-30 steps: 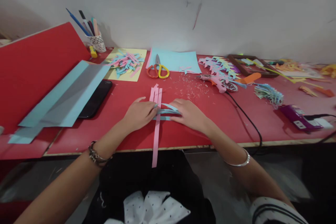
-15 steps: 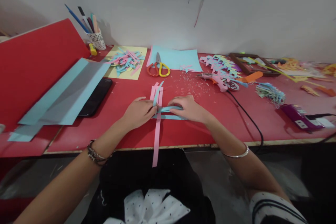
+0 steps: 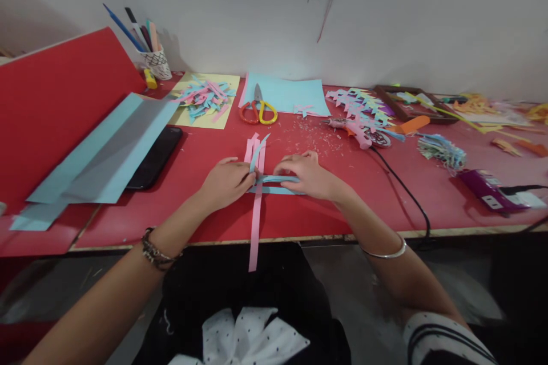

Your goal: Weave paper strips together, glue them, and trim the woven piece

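My left hand (image 3: 229, 183) pinches the crossing of several paper strips, its fingertips closed on a blue paper strip (image 3: 258, 155) that slants up and away. Opposite it, my right hand (image 3: 311, 175) has thumb and fingers closed around a folded blue strip running sideways between the hands. A second blue strip (image 3: 276, 190) lies flat just below, crossed by a long pink paper strip (image 3: 256, 222) that hangs over the table's front edge. More pink strip ends (image 3: 249, 150) stick out beyond the crossing. My fingers hide most of the crossing itself.
Scissors (image 3: 258, 113) lie behind the hands near blue sheets (image 3: 295, 93). Paper snippets (image 3: 208, 100) are piled at back left. A phone (image 3: 156, 157) sits partly under blue paper (image 3: 124, 165). A pink glue gun (image 3: 355, 132) and its cord (image 3: 405, 185) lie to the right.
My right hand has shifted very slightly, its fingers a little higher above the sideways blue strip. My left hand keeps its hold at the crossing.
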Available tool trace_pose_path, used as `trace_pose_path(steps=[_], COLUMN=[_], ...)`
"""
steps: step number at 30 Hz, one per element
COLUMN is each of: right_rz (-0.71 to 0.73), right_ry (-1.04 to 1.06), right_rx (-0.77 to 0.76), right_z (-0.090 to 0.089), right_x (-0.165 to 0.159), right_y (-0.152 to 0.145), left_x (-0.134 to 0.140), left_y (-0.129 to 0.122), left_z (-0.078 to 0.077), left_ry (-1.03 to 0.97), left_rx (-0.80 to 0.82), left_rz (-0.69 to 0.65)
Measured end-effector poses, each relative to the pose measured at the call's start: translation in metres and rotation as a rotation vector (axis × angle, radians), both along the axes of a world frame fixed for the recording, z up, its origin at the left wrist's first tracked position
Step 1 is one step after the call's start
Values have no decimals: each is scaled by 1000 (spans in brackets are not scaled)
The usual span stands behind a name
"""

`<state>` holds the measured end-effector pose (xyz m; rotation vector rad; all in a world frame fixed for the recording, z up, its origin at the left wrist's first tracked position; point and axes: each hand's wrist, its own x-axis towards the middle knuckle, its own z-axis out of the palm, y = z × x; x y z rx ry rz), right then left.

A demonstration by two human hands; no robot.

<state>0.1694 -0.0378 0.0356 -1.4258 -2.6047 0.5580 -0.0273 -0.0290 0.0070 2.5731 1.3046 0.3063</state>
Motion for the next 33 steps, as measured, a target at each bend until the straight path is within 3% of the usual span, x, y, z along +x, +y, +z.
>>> trace_pose_path(steps=[10, 26, 33], right_rz=[-46, 1, -47], right_ry=[173, 241, 204], right_rx=[-131, -190, -132], right_z=[-1, 0, 1], right_x=[4, 6, 5], right_y=[4, 6, 3], left_x=[0, 0, 0], left_y=[0, 1, 2], left_z=[-1, -2, -2], left_ry=[-4, -14, -16], left_rx=[5, -12, 6], left_rz=[-10, -26, -20])
